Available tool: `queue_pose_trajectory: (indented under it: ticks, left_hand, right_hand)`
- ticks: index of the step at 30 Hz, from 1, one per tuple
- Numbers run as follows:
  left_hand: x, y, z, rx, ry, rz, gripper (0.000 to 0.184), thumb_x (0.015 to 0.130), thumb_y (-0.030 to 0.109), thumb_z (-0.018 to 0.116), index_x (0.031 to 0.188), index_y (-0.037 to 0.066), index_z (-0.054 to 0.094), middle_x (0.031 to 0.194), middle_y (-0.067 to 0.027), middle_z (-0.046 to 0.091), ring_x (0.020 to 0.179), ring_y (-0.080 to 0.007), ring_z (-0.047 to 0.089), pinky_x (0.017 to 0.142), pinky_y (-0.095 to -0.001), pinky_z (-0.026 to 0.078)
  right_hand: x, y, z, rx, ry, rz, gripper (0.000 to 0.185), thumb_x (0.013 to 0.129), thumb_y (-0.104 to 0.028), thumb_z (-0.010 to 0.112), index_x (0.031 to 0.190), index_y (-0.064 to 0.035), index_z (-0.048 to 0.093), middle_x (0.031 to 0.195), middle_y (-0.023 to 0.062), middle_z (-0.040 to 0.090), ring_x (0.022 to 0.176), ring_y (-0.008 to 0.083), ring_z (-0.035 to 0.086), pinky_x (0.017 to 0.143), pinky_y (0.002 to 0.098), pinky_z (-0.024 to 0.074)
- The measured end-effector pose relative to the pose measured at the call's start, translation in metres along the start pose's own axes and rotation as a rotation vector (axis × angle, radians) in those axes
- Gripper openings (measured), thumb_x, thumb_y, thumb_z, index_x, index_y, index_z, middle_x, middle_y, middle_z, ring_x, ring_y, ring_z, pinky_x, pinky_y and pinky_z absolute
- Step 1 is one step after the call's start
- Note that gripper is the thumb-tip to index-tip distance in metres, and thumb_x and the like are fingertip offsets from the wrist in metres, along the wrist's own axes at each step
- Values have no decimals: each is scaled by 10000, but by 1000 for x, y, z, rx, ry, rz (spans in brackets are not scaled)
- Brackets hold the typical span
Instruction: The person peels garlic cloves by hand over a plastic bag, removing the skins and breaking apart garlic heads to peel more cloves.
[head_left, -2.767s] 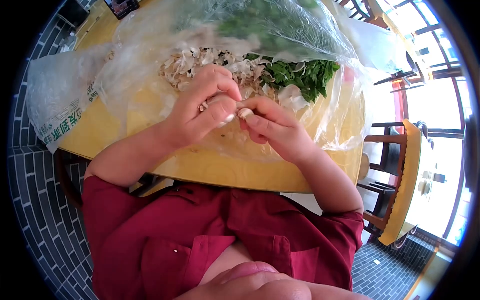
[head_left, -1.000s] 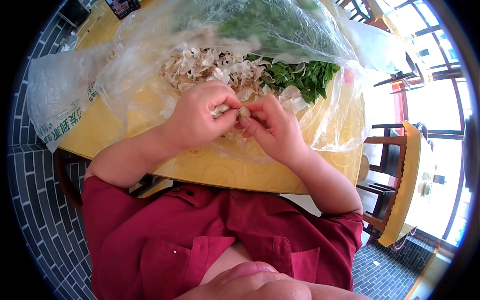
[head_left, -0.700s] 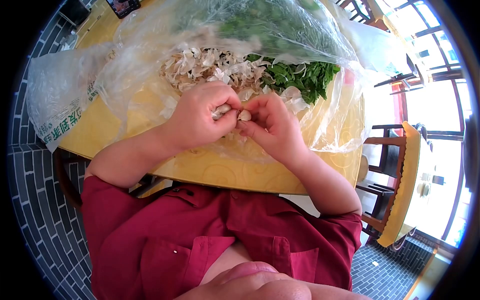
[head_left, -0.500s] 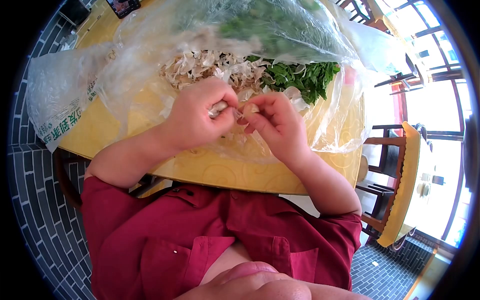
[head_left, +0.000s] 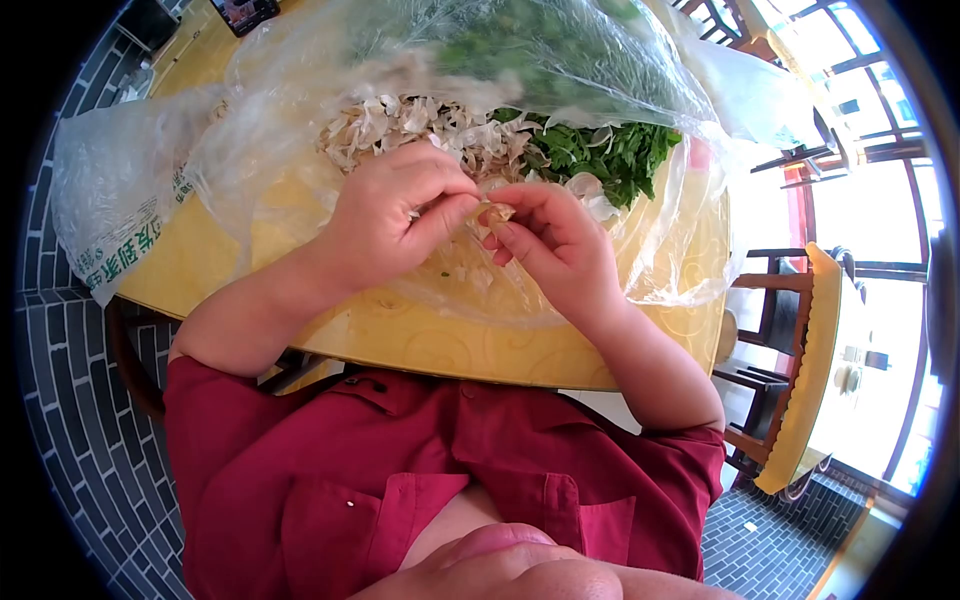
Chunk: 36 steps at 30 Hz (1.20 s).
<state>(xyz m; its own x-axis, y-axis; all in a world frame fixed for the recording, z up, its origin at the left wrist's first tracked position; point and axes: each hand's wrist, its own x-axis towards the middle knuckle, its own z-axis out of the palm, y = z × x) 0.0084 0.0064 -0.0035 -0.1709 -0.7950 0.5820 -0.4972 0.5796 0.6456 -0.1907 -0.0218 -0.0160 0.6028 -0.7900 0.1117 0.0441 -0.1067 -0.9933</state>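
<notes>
A tan, papery garlic clove pinched between two hands above a yellow table.
The clove looks small and brownish with a pale, glossy patch, its lower part covered by fingers; the right hand is mostly closed, thumb and forefinger gripping it; the left hand is curled nearly into a fist around a pale piece, mostly hidden in the palm, its thumb and fingertip meeting at the clove's left edge, though whether they grip its skin I cannot tell; one heap of garlic skins, flakes too many to count, touches one pile of green leaves, blurred farther back under clear plastic; one phone is cut off at the top.
</notes>
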Motion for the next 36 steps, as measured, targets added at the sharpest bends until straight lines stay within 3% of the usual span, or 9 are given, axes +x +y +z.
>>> queue_pose_trajectory:
  ticks: [5, 14, 23, 26, 32, 36]
  left_hand:
    - [-4, 3, -1, -63, -76, -67, 140, 720, 18, 710, 840, 6, 639, 797, -108, 625, 738, -234, 612, 647, -300, 476]
    - [-6, 6, -4, -266, -201, -373, 135, 752, 35, 687, 873, 0, 640, 836, -55, 621, 788, -134, 588, 713, -260, 457]
    - [-8, 7, 0, -300, -220, -442, 140, 740, 18, 633, 878, -10, 625, 833, -43, 619, 766, -84, 565, 675, -230, 452]
    - [-8, 8, 4, -206, -163, -436, 161, 723, 105, 629, 848, 5, 646, 755, -101, 661, 703, -153, 640, 640, -278, 490]
    - [-5, 14, 3, -222, -192, -463, 154, 726, 96, 623, 851, 7, 627, 745, -91, 647, 694, -170, 633, 630, -296, 485]
    - [-7, 10, 7, -207, -97, -291, 145, 736, 67, 633, 873, 23, 616, 780, -70, 619, 722, -184, 607, 652, -303, 471]
  right_hand:
    - [0, 6, -1, -99, 13, -35, 258, 856, -13, 609, 1108, -17, 552, 846, 55, 622, 724, 95, 622, 643, 232, 508]
    - [0, -1, 0, -529, 47, -299, 217, 796, -42, 666, 986, -39, 561, 858, 113, 632, 744, 268, 642, 627, 337, 513]
    - [-2, -1, 4, -584, 19, -369, 199, 802, -32, 642, 974, -30, 541, 821, 129, 616, 733, 316, 618, 610, 381, 495]
    - [-4, 0, 5, -519, 25, -270, 196, 820, -28, 626, 990, -27, 527, 805, 138, 626, 688, 300, 629, 594, 367, 502]
    - [-5, -9, 8, -248, 50, -56, 195, 869, -65, 615, 1010, -10, 492, 779, 107, 656, 671, 163, 673, 576, 272, 521]
    - [0, -3, 1, -194, 38, -37, 219, 857, -72, 639, 1001, -2, 491, 784, 93, 648, 714, 136, 673, 592, 255, 521]
